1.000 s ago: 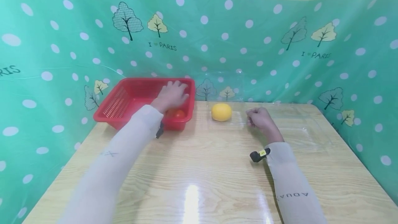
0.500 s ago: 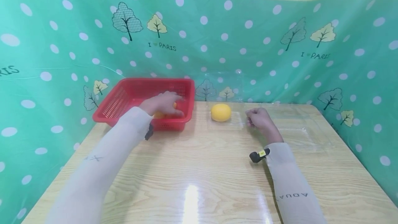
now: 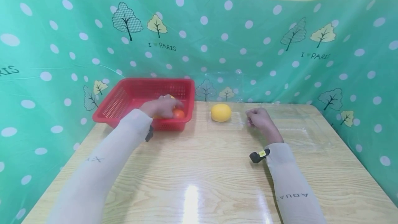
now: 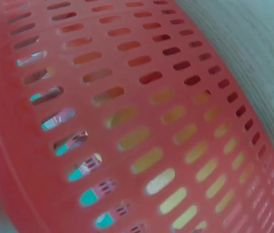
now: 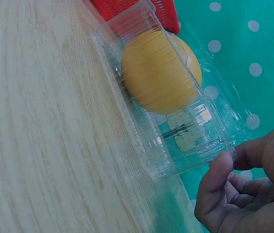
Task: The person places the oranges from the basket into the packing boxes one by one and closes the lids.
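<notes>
My left hand reaches into the red slotted basket, its fingers bent downward. Right at its fingertips lies a red, tomato-like fruit; a bit of yellow-orange shows behind the knuckles. Whether the hand grips anything there I cannot tell. In the left wrist view the basket wall hides the hand, and yellow shows through its slots. My right hand pinches the edge of a clear plastic box between thumb and forefinger. Inside that box sits a rounded yellow fruit, shaped like a lemon.
More clear plastic packaging lies on the wooden table, right of my right hand. The box's transparent lid stands raised at the back. A green polka-dot cloth hangs behind and along both sides.
My left hand has shifted left and lower within the basket, its spread fingers now bending down; the red fruit shows again beside them. The right hand and the box stay put.
</notes>
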A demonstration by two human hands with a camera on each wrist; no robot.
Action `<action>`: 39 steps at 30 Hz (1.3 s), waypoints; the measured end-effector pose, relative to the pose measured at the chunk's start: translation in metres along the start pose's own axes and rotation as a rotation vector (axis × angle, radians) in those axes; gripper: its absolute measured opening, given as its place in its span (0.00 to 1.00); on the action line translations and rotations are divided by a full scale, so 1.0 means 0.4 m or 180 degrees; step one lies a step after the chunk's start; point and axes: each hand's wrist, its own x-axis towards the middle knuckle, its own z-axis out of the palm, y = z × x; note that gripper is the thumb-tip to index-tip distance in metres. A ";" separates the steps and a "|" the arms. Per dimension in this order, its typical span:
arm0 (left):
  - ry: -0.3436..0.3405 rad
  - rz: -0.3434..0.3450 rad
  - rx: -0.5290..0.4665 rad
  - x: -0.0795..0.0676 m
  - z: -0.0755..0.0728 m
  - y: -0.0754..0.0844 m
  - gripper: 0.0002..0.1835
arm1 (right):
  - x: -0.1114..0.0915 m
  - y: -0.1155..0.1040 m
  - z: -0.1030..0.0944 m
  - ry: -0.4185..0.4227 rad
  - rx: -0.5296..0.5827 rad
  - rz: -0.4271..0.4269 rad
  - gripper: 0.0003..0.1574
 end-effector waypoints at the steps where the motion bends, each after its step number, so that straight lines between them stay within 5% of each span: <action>1: 0.0017 0.0008 -0.0004 0.001 0.003 0.000 0.44 | -0.001 0.000 0.000 -0.0003 0.0000 -0.0002 0.26; 10: 0.0204 0.0449 0.0196 0.023 0.017 -0.004 0.38 | -0.002 0.002 0.000 -0.0034 -0.0010 -0.0006 0.26; 19: 0.0460 0.0595 0.0170 0.034 0.015 -0.010 0.36 | -0.001 0.002 0.000 -0.0021 -0.0004 -0.0039 0.26; 28: 0.0797 0.0553 0.0022 0.046 0.015 -0.023 0.36 | 0.003 0.003 0.004 -0.0033 -0.0007 -0.0037 0.26; 39: 0.1162 0.0174 0.0025 0.053 -0.009 0.001 0.46 | 0.004 0.003 0.000 -0.0029 0.0062 -0.0003 0.26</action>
